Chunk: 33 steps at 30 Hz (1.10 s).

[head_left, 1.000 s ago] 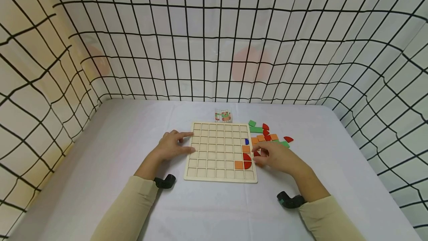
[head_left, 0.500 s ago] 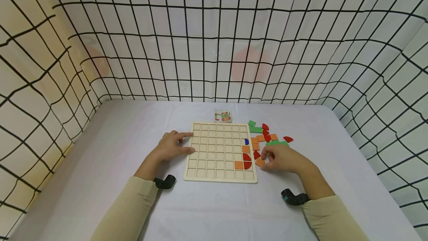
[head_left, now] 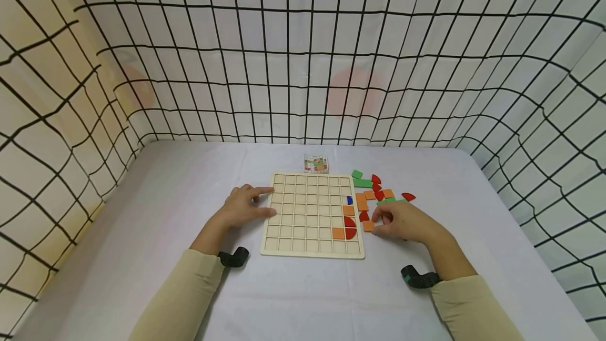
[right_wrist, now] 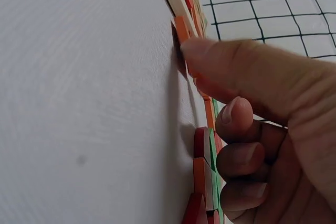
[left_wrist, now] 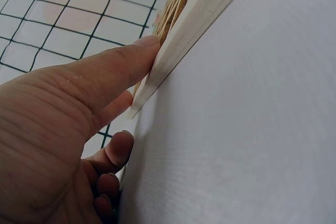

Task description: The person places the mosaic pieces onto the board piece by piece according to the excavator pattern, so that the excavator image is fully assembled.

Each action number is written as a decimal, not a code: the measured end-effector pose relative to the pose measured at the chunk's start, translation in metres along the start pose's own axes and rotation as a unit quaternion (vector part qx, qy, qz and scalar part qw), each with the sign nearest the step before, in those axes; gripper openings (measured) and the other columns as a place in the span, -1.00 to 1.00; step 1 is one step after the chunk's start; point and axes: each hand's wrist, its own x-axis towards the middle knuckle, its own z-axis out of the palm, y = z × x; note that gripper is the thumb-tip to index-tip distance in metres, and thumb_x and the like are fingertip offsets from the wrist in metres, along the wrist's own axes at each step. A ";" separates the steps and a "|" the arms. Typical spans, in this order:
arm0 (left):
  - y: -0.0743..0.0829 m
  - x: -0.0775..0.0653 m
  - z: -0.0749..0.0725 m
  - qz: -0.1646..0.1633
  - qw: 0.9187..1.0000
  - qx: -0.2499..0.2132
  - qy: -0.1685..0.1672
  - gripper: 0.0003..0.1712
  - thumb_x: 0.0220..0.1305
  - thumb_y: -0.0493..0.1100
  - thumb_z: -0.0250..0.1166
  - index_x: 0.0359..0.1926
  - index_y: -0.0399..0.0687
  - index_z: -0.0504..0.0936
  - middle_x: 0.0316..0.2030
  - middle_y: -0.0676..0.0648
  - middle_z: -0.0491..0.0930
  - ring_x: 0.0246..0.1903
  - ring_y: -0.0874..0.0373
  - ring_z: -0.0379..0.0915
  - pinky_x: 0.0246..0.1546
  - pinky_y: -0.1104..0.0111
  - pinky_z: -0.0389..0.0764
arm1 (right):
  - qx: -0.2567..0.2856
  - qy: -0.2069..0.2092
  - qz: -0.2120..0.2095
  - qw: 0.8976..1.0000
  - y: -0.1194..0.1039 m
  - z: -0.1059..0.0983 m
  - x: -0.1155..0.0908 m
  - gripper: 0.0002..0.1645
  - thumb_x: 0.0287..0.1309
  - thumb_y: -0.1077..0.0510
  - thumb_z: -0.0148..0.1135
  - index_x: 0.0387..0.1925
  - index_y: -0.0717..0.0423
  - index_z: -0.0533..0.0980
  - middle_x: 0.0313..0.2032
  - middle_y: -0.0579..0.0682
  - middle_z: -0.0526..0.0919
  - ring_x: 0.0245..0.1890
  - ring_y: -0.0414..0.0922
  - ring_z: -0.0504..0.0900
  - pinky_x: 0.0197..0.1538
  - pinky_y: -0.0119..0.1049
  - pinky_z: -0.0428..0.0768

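Note:
A light wooden grid board (head_left: 303, 255) lies on the white cloth, with a small blue piece (head_left: 349, 200), a few orange square tiles (head_left: 338, 233) and red curved pieces (head_left: 350, 233) in its right-hand cells. At the board's left edge rests my left hand (head_left: 241, 206), index finger and thumb extended; the left wrist view shows the thumb (left_wrist: 126, 59) against the wooden side. Right of the board, my right hand (head_left: 402, 220) pinches a loose orange square tile (head_left: 368, 226) by its edge. In the right wrist view that tile (right_wrist: 181, 29) shows past the thumb tip, the other fingers curled.
Several loose orange, red and green pieces (head_left: 363, 183) are spread right of the board, some partly behind the right hand. A small patterned card (head_left: 315, 163) stands beyond the board's far edge. Black wire mesh (head_left: 303, 88) encloses the back and sides.
My right hand has drawn back right from the board's edge, uncovering loose pieces. The orange tile at its fingertips has turned from slanted to nearly square with the board. The left hand stays put.

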 end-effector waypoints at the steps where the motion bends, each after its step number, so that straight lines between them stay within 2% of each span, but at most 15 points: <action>1: 0.000 0.000 0.000 -0.001 1.000 -0.001 0.000 -0.20 0.15 0.21 0.49 0.40 0.20 0.52 -0.13 -0.08 0.50 -0.16 0.02 0.24 -0.20 0.27 0.22 | 0.001 0.000 0.000 1.000 0.000 0.000 0.000 -0.75 0.09 0.01 0.53 -0.24 -0.06 0.63 -0.54 -0.10 0.43 -0.48 -0.14 0.43 -0.43 -0.30 0.34; 11: 0.000 0.002 0.001 -0.002 1.000 0.005 -0.001 -0.19 0.16 0.22 0.48 0.42 0.22 0.50 -0.12 -0.08 0.50 -0.14 0.01 0.25 -0.20 0.27 0.22 | 0.026 -0.006 0.011 1.000 -0.008 -0.005 -0.005 -0.75 0.09 -0.02 0.50 -0.28 -0.07 0.59 -0.55 -0.10 0.42 -0.57 -0.14 0.42 -0.49 -0.31 0.32; 15: 0.001 0.001 0.000 0.000 1.000 0.005 -0.001 -0.19 0.16 0.22 0.48 0.42 0.20 0.50 -0.11 -0.10 0.50 -0.13 0.00 0.25 -0.20 0.27 0.22 | 0.021 0.011 -0.009 1.000 -0.013 -0.003 -0.003 -0.75 0.10 -0.04 0.51 -0.27 -0.11 0.60 -0.57 -0.11 0.39 -0.55 -0.14 0.41 -0.49 -0.33 0.31; 22: 0.000 0.001 0.001 -0.002 1.000 0.004 -0.004 -0.19 0.16 0.22 0.48 0.42 0.23 0.50 -0.11 -0.08 0.49 -0.13 0.00 0.24 -0.19 0.27 0.23 | -0.008 0.056 -0.056 0.997 -0.026 0.012 0.005 -0.77 0.10 -0.06 0.52 -0.29 -0.12 0.62 -0.58 -0.15 0.40 -0.50 -0.19 0.41 -0.45 -0.39 0.29; 29: 0.000 0.001 0.001 0.003 1.000 0.004 -0.001 -0.20 0.16 0.21 0.48 0.41 0.22 0.50 -0.13 -0.07 0.49 -0.14 0.01 0.24 -0.20 0.27 0.22 | -0.023 0.074 -0.077 0.994 -0.043 0.023 0.008 -0.76 0.13 -0.07 0.50 -0.25 -0.09 0.65 -0.59 -0.16 0.40 -0.52 -0.22 0.39 -0.44 -0.40 0.32; 33: -0.001 0.001 0.001 0.000 1.000 0.006 -0.002 -0.20 0.16 0.22 0.48 0.42 0.22 0.50 -0.13 -0.08 0.49 -0.15 0.01 0.23 -0.20 0.26 0.22 | -0.029 0.072 -0.071 0.994 -0.047 0.026 0.009 -0.79 0.13 -0.06 0.50 -0.28 -0.14 0.63 -0.60 -0.16 0.40 -0.52 -0.21 0.40 -0.44 -0.39 0.31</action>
